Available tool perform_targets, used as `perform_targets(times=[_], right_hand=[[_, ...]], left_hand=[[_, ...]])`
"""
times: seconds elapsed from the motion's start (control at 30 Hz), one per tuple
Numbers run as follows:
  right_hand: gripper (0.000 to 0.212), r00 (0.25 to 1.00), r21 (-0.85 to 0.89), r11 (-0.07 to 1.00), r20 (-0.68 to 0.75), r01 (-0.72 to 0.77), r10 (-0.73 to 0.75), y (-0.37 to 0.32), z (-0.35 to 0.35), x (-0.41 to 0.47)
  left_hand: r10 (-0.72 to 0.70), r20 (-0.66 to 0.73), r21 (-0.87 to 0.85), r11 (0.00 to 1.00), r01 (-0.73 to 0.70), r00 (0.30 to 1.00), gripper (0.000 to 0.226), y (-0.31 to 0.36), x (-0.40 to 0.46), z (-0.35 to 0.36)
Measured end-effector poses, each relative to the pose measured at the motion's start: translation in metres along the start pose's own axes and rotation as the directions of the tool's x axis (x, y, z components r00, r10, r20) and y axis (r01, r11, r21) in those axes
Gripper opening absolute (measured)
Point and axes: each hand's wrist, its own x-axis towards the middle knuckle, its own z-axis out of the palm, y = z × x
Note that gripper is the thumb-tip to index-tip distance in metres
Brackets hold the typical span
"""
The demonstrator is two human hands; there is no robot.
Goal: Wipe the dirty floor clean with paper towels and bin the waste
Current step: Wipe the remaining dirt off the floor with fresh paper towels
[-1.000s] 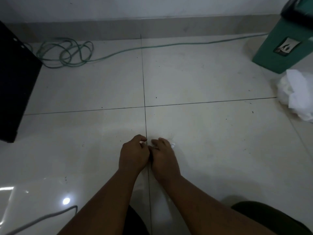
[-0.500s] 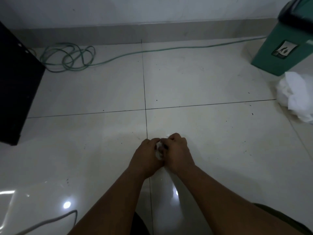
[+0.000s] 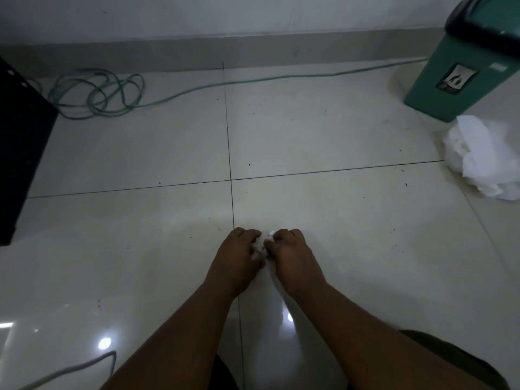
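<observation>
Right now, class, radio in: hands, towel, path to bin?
Left hand and right hand pinch paper towel wad over floor. Bin far right. White heap before it.

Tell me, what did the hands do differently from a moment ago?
The left hand and right hand were pressed side by side on the pale tiled floor with hardly any paper showing; now both pinch a small crumpled white paper towel wad between them. The green plastic bin, the white paper heap and the coiled green cable stayed put.
</observation>
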Motion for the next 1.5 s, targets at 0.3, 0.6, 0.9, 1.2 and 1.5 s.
perform_targets(times=[0.3, 0.6, 0.9, 1.2, 1.5], right_hand=[[0.036, 0.985, -0.128, 0.983, 0.093, -0.132, 0.144, 0.012, -0.022, -0.016], [0.033, 0.930, -0.047, 0.932, -0.100, -0.358, 0.352, 0.010, -0.029, 0.001], [0.026, 0.986, 0.036, 0.991, -0.105, -0.129, 0.132, -0.042, 0.001, 0.052], [0.028, 0.997, -0.045, 0.996, 0.045, 0.072, -0.070, -0.062, 0.022, 0.022], [0.039, 0.976, -0.084, 0.982, 0.154, 0.168, -0.154, -0.003, -0.014, -0.027]], left_hand=[[0.034, 0.013, -0.145, 0.989, -0.032, 0.999, 0.060, 0.005, -0.005, 0.001], [-0.088, -0.310, -0.103, 0.993, 0.059, 0.947, 0.042, -0.010, -0.002, -0.017], [-0.282, -0.376, -0.228, 0.951, 0.207, 0.883, 0.043, -0.046, -0.005, -0.040], [-0.200, -0.318, -0.155, 0.975, 0.157, 0.927, 0.040, -0.040, 0.000, -0.032], [-0.166, -0.266, -0.148, 0.980, 0.130, 0.950, 0.035, -0.032, -0.006, -0.033]])
